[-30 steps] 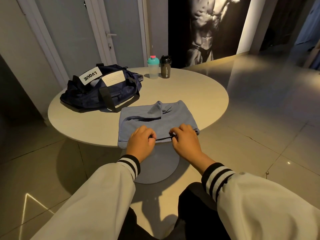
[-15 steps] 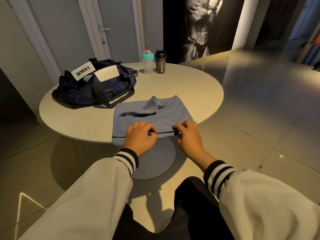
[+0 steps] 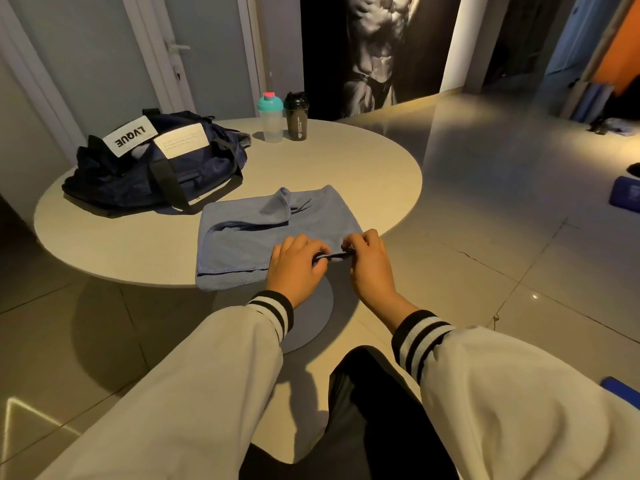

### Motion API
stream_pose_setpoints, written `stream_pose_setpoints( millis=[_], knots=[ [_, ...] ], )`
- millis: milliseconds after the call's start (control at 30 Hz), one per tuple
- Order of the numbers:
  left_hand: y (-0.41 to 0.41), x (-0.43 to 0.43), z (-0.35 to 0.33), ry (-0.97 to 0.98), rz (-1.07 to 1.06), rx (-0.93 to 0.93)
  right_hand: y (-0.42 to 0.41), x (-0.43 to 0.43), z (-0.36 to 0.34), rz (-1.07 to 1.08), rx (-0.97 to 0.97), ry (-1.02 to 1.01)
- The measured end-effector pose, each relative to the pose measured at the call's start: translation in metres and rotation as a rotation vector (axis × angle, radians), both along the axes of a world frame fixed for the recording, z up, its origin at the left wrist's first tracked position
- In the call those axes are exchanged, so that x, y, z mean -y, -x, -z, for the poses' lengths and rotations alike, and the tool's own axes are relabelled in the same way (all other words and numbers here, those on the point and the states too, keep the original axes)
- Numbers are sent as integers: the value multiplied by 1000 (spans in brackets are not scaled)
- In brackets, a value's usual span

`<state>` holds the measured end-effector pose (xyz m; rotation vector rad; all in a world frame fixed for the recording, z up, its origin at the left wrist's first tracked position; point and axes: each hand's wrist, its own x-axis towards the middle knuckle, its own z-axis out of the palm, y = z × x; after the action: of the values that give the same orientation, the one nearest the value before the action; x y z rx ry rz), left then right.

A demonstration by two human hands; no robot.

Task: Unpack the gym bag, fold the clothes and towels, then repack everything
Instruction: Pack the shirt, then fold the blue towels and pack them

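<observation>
**Two hands pinched a dark band over the blue towel**

On the left part of the round table [image 3: 346, 161] lay the navy gym bag [image 3: 152, 168]. It was slumped, with two white labels on top and a black strap running down its near side. Just to its right, at the table's near edge, the blue towel [image 3: 242, 244] lay flat and folded over. One corner was turned back near its far side, and its near hem hung slightly over the rim.

At the table's far edge stood two upright shaker bottles, just beside each other: a clear one with a teal lid [image 3: 270, 117], then a black one [image 3: 296, 116].

Over the towel's near right corner, the left hand [image 3: 296, 268] had its fingers curled and pinched one end of a thin dark band [image 3: 332, 255]. The right hand [image 3: 369, 261] pinched the other end between thumb and fingertips, so the band ran short and level between them. Whether the band was attached to the towel could not be told. Both wrists came out of pale sleeves with black-and-white striped cuffs.
</observation>
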<state>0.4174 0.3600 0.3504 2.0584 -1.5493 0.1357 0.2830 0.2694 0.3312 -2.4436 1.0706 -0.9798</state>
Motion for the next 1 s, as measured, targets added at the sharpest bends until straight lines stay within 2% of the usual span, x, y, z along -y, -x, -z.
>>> stream_pose_setpoints(
  millis=[133,200,333,467,567,667,733,800,867,1000],
  knots=[
    [9,6,2,32,-26,-19,2,5,-4,14,77,-41],
    [11,8,3,41,-14,-37,5,7,-1,20,-18,31],
    [12,10,5,59,-10,-72,10,7,-5,62,5,-28],
    [11,8,3,10,44,-66,6,8,-11,117,-71,41],
    [3,3,-7,19,102,-168,-3,11,-27,168,-132,90],
    [-17,0,-19,92,78,-222,-25,12,-44,71,-106,60],
    [-39,1,-25,105,-36,-207,-44,14,-52,-22,-83,9],
    [-65,3,-31,31,-174,-197,-61,18,-57,-100,-88,-84],
    [-88,5,-36,-123,-238,-187,-74,27,-61,-130,-142,-178],
    [-119,13,-43,-406,-198,-77,-101,45,-63,-157,-232,-244]
  ],
)
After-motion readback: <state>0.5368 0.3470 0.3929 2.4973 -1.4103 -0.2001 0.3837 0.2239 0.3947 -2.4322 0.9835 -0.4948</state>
